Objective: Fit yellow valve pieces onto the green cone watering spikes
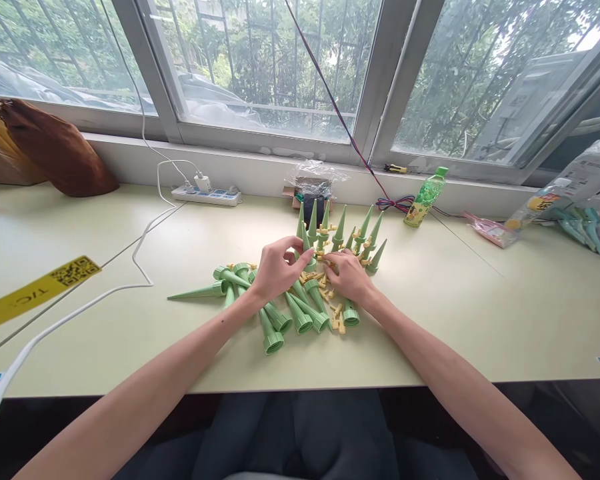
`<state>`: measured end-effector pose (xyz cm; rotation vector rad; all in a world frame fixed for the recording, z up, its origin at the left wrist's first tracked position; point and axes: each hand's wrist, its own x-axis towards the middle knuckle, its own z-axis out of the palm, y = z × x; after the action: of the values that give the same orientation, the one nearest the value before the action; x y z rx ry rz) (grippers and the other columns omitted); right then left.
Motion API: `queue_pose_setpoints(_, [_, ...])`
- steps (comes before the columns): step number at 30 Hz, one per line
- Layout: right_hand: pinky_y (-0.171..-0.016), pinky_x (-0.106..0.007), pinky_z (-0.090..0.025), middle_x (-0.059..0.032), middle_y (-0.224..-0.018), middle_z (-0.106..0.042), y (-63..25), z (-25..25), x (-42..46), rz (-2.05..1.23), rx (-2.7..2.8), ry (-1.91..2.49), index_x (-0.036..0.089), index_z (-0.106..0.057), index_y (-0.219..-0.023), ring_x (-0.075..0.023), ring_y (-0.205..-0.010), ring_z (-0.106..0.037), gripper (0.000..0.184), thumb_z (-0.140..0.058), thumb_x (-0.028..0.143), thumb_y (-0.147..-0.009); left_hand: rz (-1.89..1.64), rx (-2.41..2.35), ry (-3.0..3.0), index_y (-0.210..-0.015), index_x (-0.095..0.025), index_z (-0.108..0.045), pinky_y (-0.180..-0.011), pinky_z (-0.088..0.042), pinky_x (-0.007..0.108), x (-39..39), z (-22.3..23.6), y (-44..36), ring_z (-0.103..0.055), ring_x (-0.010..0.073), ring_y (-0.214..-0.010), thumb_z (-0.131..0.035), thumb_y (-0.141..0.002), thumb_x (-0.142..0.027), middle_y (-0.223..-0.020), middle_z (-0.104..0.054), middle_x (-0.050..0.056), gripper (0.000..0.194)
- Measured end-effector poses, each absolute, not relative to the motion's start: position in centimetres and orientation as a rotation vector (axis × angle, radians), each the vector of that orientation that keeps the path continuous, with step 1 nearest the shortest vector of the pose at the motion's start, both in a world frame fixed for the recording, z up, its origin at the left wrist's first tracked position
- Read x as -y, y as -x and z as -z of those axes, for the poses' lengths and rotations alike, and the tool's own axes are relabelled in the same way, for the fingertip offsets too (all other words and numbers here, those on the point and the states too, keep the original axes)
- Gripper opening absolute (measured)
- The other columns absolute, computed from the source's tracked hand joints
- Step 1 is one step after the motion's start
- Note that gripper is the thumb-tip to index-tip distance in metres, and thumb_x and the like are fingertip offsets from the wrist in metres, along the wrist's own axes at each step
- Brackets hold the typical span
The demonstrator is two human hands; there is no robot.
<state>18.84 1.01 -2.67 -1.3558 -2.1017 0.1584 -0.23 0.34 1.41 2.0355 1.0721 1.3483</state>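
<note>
1. Left hand (277, 268) has its fingers closed around a green cone (305, 239), centre of the frame.
2. Right hand (351, 275) curls its fingers beside small yellow pieces (342, 327); cannot tell if they grip one.
3. Pale surface (460, 320); windows (280, 67) across the top.
4. Yellow tag (35, 293), left: QR code, "T/C".

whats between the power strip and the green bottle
In the head view, a cardboard box with crumpled clear plastic, then bundled wires, lie between the power strip and green bottle; upright green cones stand nearer the person.
</note>
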Motion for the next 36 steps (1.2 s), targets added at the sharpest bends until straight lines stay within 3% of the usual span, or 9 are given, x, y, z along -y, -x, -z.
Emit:
queue_pose_setpoints(18, [-0.089, -0.036, -0.043, -0.0098, -0.092, -0.072, -18.49, 2.55, -0.99, -0.189, 2.135, 1.250, 0.014, -0.073, -0.084, -0.0216, -0.091, -0.061, 0.022, -0.052, 0.017, -0.092, -1.340, -1.077, -2.050, -0.079, -0.015, -0.061, -0.044, -0.042, 0.022, -0.36, -1.42, 0.12, -0.051, 0.0079, -0.049, -0.065, -0.083, -0.040, -0.078, -0.065, 0.003, 0.026])
queue_pose_setpoints(28, [-0.071, -0.029, -0.045, -0.0057, -0.078, -0.066, -18.34, 2.16, -0.44, -0.238, 2.100, 1.247, 0.015, -0.068, -0.075, -0.0161, -0.072, -0.058, 0.019, -0.056, 0.017, -0.090, -1.440, -1.098, -2.077, -0.080, -0.015, -0.061, -0.041, -0.040, 0.021, -0.40, -1.57, 0.43, -0.051, 0.0071, -0.046, -0.063, -0.086, -0.037, -0.078, -0.065, 0.004, 0.023])
queue_pose_setpoints(36, [-0.077, -0.032, -0.047, -0.0091, -0.086, -0.068, -18.89, 1.89, -0.61, -0.119, 1.993, 1.275, 0.014, -0.067, -0.081, -0.0202, -0.083, -0.062, 0.019, -0.051, 0.015, -0.091, -1.472, -1.100, -2.098, -0.080, -0.015, -0.062, -0.042, -0.040, 0.021, -0.39, -1.49, 0.23, -0.049, 0.0056, -0.045, -0.062, -0.086, -0.036, -0.078, -0.065, 0.003, 0.022])
